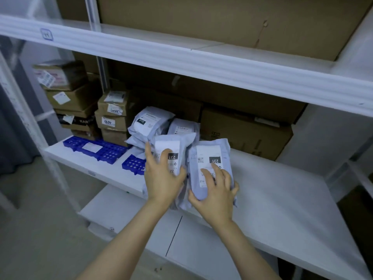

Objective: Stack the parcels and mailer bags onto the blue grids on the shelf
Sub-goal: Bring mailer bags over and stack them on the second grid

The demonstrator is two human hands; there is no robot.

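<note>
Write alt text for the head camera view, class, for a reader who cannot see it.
Two bare hands press on two grey mailer bags at a white shelf's front: left hand on one mailer bag, right hand on another. Blue grids and stacked cardboard parcels sit behind.

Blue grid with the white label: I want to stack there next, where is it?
In the head view, the labelled blue grid lies at the shelf's left front, before the cardboard boxes.

— Any numbers legible?
— "231" in white on black, on the label of the left mailer bag [175, 156] and again on the right mailer bag [212, 158].
— Anything else?
— "KAR" on a dark box [80, 121]; other labels blur.
</note>
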